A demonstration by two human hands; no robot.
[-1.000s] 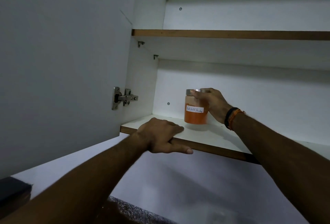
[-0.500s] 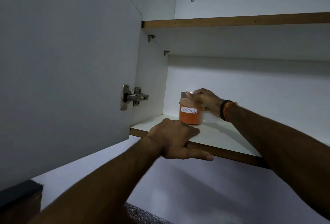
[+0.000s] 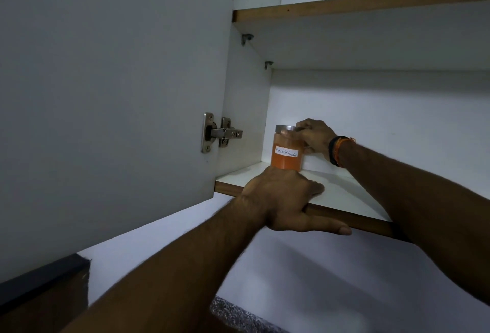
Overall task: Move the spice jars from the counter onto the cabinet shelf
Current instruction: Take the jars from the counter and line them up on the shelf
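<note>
A clear spice jar of orange-red powder, with a metal lid and a white handwritten label, stands upright at the back left corner of the lower cabinet shelf. My right hand wraps the jar's right side and lid from behind. My left hand lies palm down on the shelf's front edge, fingers on top and thumb stretched along the wooden lip, holding nothing. It hides the jar's base.
The open cabinet door stands at the left on a metal hinge. An upper shelf spans the cabinet above. A speckled counter corner shows at the bottom, below the white wall.
The jar has slid left and deeper toward the cabinet's back left corner, still in my right hand. My left hand stays on the shelf edge.
</note>
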